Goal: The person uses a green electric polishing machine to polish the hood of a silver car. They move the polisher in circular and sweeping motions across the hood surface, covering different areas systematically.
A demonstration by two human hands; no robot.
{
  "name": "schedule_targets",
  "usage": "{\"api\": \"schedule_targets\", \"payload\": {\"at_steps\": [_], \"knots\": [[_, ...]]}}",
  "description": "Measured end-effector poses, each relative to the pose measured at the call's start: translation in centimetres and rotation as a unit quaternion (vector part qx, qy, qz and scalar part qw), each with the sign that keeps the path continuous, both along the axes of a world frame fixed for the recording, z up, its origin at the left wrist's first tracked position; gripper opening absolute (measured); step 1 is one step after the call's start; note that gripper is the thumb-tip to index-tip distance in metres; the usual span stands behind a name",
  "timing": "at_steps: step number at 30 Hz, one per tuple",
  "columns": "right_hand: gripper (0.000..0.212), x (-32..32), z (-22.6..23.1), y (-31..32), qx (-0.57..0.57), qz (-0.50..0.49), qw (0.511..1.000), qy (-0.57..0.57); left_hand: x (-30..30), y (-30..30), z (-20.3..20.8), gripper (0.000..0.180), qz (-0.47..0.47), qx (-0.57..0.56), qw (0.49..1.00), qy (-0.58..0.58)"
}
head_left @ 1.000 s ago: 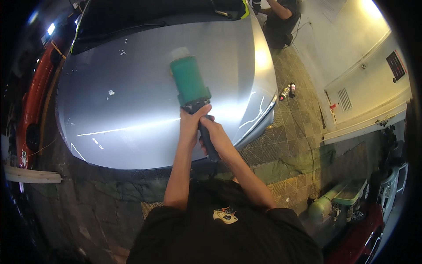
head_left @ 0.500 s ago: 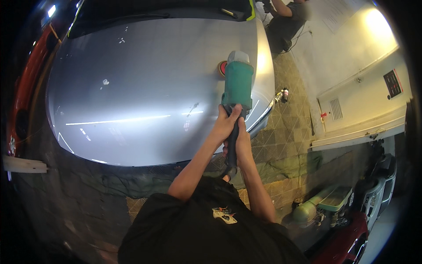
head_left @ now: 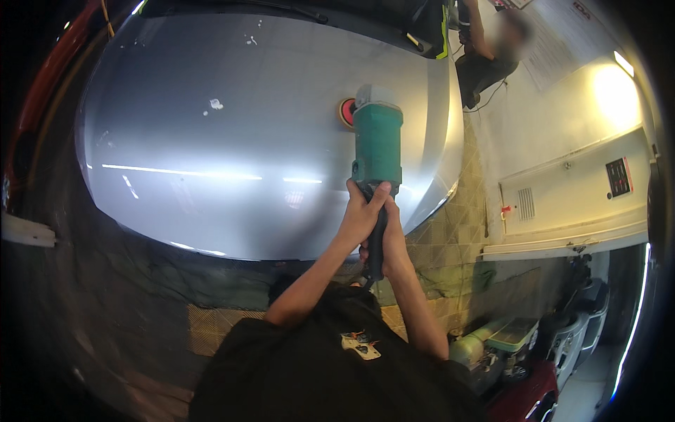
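Hands (head_left: 373, 225) clamped together on green polisher (head_left: 377, 144) over silver hood (head_left: 232, 133); dark rectangular sign (head_left: 619, 177) on wall.

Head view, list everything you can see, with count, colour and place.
car hood: one, silver, upper left and centre
polisher: one, green body with black handle, on the hood's right side
polishing pad: one, red, under the polisher's far end
tiled floor: one, tan, right of the car
cabinet: one, white, right
another person: one, dark clothes, top right
left hand: one, gripping the polisher's handle
right hand: one, gripping the handle lower down
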State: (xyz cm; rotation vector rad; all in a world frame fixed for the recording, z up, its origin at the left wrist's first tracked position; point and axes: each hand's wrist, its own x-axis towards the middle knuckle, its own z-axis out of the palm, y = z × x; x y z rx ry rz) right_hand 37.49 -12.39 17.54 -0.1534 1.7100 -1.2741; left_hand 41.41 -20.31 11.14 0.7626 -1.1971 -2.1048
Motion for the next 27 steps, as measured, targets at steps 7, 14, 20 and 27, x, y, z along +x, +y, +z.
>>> {"api": "schedule_targets", "payload": {"at_steps": [7, 14, 20, 27], "knots": [[0.073, 3.8, 0.1, -3.6, 0.014, 0.099, 0.990, 0.096, 5.0, -2.0, -1.3, 0.085, 0.172, -0.007, 0.985, -0.008], [0.071, 1.2, 0.5, -1.7, 0.046, 0.067, 0.992, 0.101, 2.4, -0.3, 0.1, 0.082, 0.110, 0.002, 0.994, -0.030], [0.074, -3.5, -0.1, 2.5, 0.040, -0.058, 0.995, 0.068, -3.9, 3.2, 0.4, 0.075, -0.032, 0.035, 0.999, -0.005], [0.072, -10.9, -1.1, 3.0, 0.042, -0.104, 0.993, 0.041, -12.4, 3.2, -0.1, 0.077, -0.055, 0.011, 0.998, 0.001]]}}
